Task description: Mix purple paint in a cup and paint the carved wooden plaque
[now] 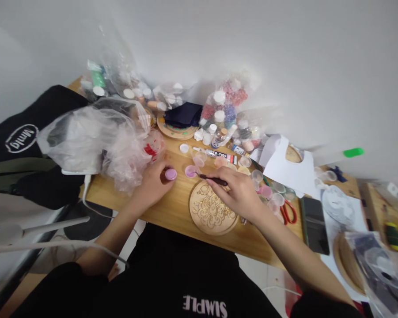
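Note:
My left hand [155, 183] is curled round a small jar of lilac paint [171, 174] on the wooden table. Between the fingers of my right hand [240, 190] is a slim tool with a dark handle [217, 180] and a thin tip, its exact kind too small to make out. That tip reaches into a small clear cup with lilac stuff [189, 172]. Below my right hand lies a round wooden board [207, 212] with a raised golden flower pattern; the hand covers part of its upper right edge.
Several small cups [266, 191] and red-handled scissors [289, 213] lie to the right, near a dark phone [314, 225]. A B-7000 glue tube [220, 154] lies behind the cups. Plastic bags [96, 132] stand at left, small bottles [218, 137] along the wall.

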Motion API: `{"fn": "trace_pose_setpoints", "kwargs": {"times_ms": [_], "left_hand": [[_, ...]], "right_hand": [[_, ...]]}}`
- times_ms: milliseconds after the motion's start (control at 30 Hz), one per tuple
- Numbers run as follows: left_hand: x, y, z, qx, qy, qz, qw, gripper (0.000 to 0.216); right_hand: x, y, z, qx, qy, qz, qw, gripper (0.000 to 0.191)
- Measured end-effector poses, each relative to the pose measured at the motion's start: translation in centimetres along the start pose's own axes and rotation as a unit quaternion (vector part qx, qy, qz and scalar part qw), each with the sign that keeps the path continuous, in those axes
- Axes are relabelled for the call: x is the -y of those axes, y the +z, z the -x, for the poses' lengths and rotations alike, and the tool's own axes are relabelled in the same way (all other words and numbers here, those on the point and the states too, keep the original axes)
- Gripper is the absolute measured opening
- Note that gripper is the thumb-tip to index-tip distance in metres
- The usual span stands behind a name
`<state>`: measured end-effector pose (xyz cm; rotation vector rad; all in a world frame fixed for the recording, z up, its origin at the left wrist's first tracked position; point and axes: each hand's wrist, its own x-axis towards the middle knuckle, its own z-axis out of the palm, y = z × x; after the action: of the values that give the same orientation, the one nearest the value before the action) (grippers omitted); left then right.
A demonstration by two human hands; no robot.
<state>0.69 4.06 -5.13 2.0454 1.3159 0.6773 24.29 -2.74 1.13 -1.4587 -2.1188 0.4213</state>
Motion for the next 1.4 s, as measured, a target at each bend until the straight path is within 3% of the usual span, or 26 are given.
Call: {"fn": "trace_pose_setpoints", "kwargs": {"times_ms": [300,533,667,867,1400], "left_hand": [[-0.9,-0.1,-0.1,0.011,0.042,-0.029,0.999,0.020],[-1.4,-0.2,-0.3,0.031,0.035,-0.025,0.999,0.021],[-2.0,-0.6,-0.3,0.047,0.010,-0.034,0.998,0.032],[-3.0,-1.0,-0.4,0.058,-0.032,-0.097,0.993,0.014],[-2.0,-0.9,-0.6,0.068,0.088,-0.093,0.989,0.018]], "right_hand": [[-0.4,0.3,0.8,-0.032,-0.003,-0.016,0.999,0.020],[-0.5,0.3,1.1,-0.012,0.020,-0.022,0.999,0.024],[-0.6,0.3,1.2,-0.018,0.014,-0.017,1.000,0.026],[-0.6,0.4,1.4,-0.021,0.015,-0.014,1.000,0.027],[-0.6,0.4,1.3,-0.027,0.002,-0.018,0.999,0.025]]}}
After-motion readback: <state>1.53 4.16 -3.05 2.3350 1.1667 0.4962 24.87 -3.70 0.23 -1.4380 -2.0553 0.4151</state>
